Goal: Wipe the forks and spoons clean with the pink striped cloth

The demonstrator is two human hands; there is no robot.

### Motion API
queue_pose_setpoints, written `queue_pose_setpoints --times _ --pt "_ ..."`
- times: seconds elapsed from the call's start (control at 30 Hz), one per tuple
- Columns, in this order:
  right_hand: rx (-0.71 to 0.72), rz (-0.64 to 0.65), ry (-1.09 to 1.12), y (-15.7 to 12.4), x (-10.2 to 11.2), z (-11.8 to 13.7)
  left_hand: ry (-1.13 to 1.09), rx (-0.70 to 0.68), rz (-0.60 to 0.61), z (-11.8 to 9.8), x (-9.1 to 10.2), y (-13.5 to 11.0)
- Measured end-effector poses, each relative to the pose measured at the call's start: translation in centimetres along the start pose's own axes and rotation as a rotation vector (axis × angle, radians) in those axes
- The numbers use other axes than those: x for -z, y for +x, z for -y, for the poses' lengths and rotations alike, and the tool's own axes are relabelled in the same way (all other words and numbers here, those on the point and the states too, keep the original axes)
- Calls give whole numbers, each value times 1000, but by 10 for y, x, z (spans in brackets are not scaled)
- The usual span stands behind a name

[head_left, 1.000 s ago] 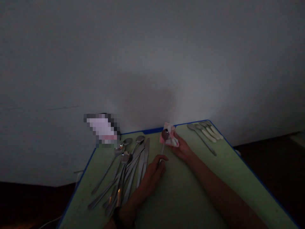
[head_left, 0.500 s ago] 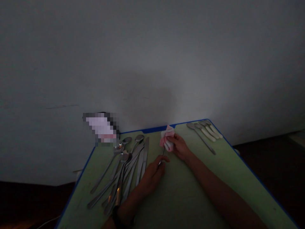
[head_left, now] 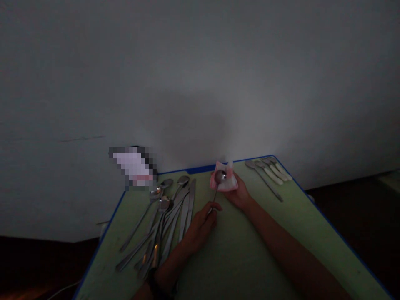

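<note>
A metal spoon (head_left: 221, 176) is held by its handle in my left hand (head_left: 203, 227), its bowl tipped up and away from me. Behind the bowl, a pink and white cloth (head_left: 230, 181) lies spread over my right hand (head_left: 240, 195), which supports it from beneath. Most of the right hand's fingers are hidden by the cloth. To the left of my left hand, a loose pile of metal spoons (head_left: 165, 203) and table knives (head_left: 186, 208) lies on the green table (head_left: 243, 254), partly covered by my left forearm.
At the table's far right corner lie several forks with white handles (head_left: 271, 173) beside a long metal spoon (head_left: 264, 181). A blurred-out dark-edged object (head_left: 133, 166) leans at the far left corner. A grey wall (head_left: 200, 83) stands right behind the blue table edge.
The cloth was bunched around the spoon's bowl in my right hand; now it is opened out and the bowl shows. My left hand stays nearly in place on the handle.
</note>
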State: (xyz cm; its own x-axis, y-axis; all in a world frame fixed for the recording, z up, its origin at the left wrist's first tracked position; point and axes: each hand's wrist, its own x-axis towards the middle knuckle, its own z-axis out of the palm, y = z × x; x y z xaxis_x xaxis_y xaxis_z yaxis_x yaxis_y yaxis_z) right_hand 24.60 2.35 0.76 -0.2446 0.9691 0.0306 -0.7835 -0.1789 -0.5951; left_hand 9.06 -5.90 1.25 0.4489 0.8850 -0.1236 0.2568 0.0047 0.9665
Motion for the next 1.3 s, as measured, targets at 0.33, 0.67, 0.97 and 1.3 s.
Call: queue_pose_setpoints --times 0.33,0.67,0.97,1.3 --pt "-61 -84 -140 -1 12 -8 177 -32 22 -4 5 0" --pt "-74 -91 -150 -1 14 -10 288 -86 -10 -4 4 0" --pt "-80 -65 -152 -1 14 -9 289 -101 0 -6 5 1" --pt "-88 -58 -173 0 13 -9 270 -77 -25 -7 4 0"
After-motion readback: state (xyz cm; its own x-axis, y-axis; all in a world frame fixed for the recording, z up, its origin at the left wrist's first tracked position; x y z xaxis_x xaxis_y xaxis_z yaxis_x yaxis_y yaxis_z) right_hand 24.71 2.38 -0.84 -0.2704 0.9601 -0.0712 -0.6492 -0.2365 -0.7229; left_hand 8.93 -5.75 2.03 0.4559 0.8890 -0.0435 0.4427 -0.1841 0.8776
